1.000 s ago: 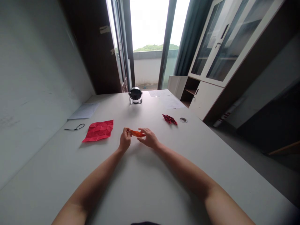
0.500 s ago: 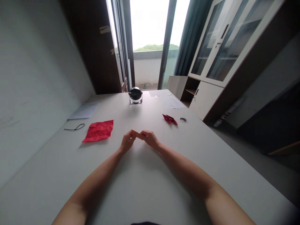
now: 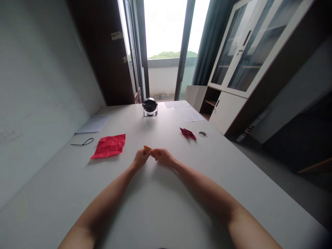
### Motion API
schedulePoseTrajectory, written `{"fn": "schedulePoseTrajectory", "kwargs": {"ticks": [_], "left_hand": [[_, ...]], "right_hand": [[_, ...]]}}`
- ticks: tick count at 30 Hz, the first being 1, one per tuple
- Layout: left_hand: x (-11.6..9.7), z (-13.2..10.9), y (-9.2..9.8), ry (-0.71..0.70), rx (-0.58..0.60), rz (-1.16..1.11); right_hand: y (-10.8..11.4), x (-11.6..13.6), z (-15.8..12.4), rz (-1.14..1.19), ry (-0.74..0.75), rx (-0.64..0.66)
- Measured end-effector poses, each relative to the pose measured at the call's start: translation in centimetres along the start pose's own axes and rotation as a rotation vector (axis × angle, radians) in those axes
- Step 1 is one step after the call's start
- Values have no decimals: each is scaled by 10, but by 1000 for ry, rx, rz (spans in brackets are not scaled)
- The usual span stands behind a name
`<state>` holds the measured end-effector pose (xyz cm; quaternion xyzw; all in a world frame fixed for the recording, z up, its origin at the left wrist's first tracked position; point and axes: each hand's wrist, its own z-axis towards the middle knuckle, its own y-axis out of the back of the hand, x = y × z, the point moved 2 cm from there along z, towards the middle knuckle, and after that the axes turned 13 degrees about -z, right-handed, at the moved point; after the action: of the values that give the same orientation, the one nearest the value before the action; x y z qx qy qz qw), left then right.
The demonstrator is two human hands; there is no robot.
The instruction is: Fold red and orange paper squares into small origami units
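Note:
Between both hands, just above the white table, is a piece of folded orange paper (image 3: 147, 148). My left hand (image 3: 141, 157) is closed on its left part, with a pointed orange corner standing up past the fingers. My right hand (image 3: 164, 157) grips the other end, its fingers covering most of that side. The full shape of the fold is hidden by the fingers. Off to the left lies a creased sheet of red paper (image 3: 109, 146), spread out. To the right rests a folded red paper piece (image 3: 187, 133) with pointed ends.
A round black and silver device on a stand (image 3: 149, 107) is at the table's far end. A black cord (image 3: 83, 142) and paper sheets (image 3: 92, 123) lie on the left. A round cable hole (image 3: 202, 134) and more sheets (image 3: 190, 113) are at right, beside a cabinet (image 3: 228, 110).
The orange paper has turned in my fingers, so more of its pointed corner shows at the left. My right hand has rolled over it slightly. The red papers lie as before.

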<state>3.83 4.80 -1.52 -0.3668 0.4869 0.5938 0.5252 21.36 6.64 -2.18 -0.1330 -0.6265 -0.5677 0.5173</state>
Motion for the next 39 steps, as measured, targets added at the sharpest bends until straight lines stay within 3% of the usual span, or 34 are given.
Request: {"fn": "schedulePoseTrajectory", "kwargs": {"ticks": [5,13,24,35,39], "left_hand": [[-8,-2,-1,29,50,36],[-3,2,2,-18,-123,-37],[17,11,25,30,-246,-55],[18,7,19,14,-231,-65],[16,6,20,5,-238,-48]], "right_hand": [[0,3,-2,62,15,24],[10,0,0,86,-19,148],[16,-13,5,228,-28,-9],[18,-6,3,405,37,15],[16,-7,5,351,19,-33]]}}
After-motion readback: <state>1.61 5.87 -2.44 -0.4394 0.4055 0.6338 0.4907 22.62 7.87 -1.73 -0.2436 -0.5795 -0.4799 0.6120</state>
